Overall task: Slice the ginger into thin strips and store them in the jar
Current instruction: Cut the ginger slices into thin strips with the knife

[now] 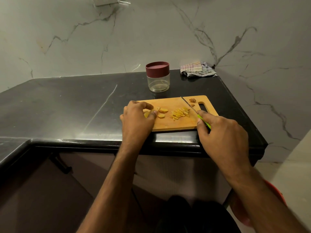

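A wooden cutting board [175, 125] lies near the counter's front edge. On it sit round ginger slices [162, 111], a heap of thin ginger strips [180, 114] and small ginger scraps [192, 100] near the handle hole. My left hand [137, 120] rests on the board's left end, its fingertips pinching ginger slices. My right hand [220, 132] grips a green-handled knife [188, 105], whose blade points away over the strips. A clear jar [158, 82] with a maroon lid on stands behind the board.
The black stone counter [67, 106] ends at a right edge just past the board. A crumpled striped cloth [197, 69] lies in the back right corner against the marble wall. Cabinet fronts are below the counter.
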